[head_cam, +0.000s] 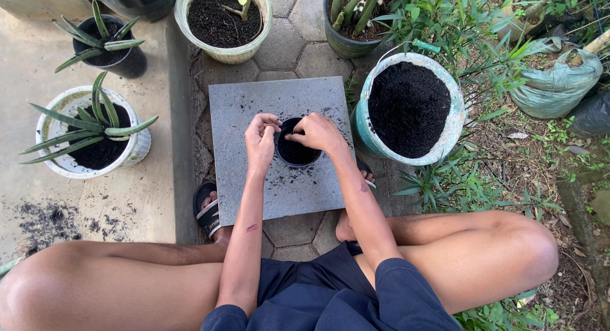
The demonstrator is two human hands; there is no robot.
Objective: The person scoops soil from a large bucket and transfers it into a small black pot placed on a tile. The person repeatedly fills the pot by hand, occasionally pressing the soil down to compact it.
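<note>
Knees bent; left hand (261,135) & right hand (316,131) grip 1 small black pot (296,151) (soil inside) on 1 grey slab (244,108).

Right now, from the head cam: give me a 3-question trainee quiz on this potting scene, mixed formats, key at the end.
1. True or false: the small black pot stands on the grey slab.
2. Multiple choice: what fills the large teal-rimmed bucket on the person's right?
A. water
B. dark soil
C. gravel
3. Fill in: the left hand and the right hand both rest at the rim of the ____.

Key:
1. True; the pot sits near the slab's middle, with soil crumbs scattered around it.
2. B; dark soil reaches almost to the bucket's rim.
3. Small black pot; the left hand is at its left edge, the right hand reaches over its top.
</note>
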